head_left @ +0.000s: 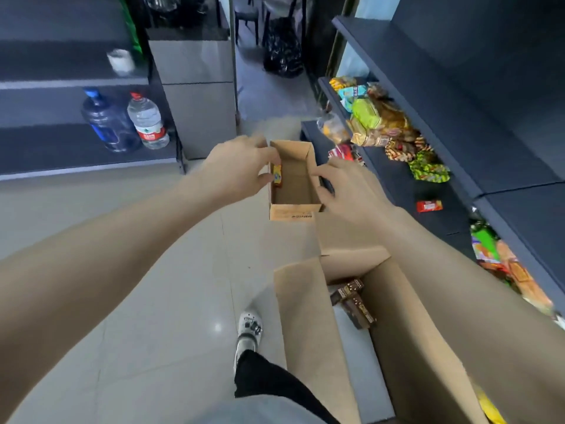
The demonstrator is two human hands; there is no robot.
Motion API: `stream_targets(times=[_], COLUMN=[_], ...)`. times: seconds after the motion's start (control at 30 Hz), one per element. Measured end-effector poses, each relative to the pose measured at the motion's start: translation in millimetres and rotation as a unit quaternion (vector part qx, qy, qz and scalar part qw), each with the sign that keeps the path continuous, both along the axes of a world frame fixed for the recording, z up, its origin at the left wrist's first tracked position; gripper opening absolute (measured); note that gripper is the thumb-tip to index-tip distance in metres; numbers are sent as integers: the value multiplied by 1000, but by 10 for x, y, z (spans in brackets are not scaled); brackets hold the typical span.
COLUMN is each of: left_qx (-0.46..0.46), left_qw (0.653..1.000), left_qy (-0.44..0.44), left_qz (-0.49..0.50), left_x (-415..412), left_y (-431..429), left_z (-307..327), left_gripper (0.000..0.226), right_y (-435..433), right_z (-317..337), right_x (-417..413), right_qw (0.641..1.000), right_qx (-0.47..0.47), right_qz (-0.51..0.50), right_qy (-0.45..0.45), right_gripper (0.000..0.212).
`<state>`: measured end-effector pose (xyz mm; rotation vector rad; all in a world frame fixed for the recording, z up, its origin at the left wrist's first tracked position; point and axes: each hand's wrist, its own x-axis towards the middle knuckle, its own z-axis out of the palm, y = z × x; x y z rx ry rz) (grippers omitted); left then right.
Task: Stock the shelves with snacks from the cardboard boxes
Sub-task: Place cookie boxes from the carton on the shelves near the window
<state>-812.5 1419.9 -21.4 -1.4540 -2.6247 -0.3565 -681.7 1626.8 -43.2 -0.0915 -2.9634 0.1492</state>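
The small box (293,213) sits on the floor (146,270) in front of the person, with its long axis running away from them. It is nearly emptied. One yellow pack (277,175) is left inside, flat against the inner left wall, and its long side runs along that wall.

The left grip (238,169) is right at that wall. Its fingers are bent over the rim and the thumb tip is beside the pack. I can't tell whether it has clamped on the pack or on the cardboard, or not clamped at all. The right grip (348,194) is at the opposite wall with its fingers spread apart and slack, holding nothing.

The pack lies just under the left grip and across the box from the right, so I'd judge the left to be the one to lift it. The shelf (394,185), already strewn with snacks, is off to the person's right, so the pack would have to cross over the box to get there.

Nearer the feet, the big box (305,316) stands open with brown packs (351,298) at the bottom.
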Motion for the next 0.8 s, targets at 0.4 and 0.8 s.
stream_targets(times=[0.4,0.8], left_qx=[-10,-123], left_qw=[997,979], left_qy=[-68,-124], left_qz=[-30,-103], left_x=[-2974,-5643], left_y=[1335,2560], left_z=[-832,-2462], left_gripper=[26,34], right_y=[1046,2030], right_z=[-766,-2363], right_x=[-2820,-4993], right_qw=[976,885], right_qx=[-147,-296], right_qz=[-158,-340], right_qy=[-6,-117], right_gripper=[29,36])
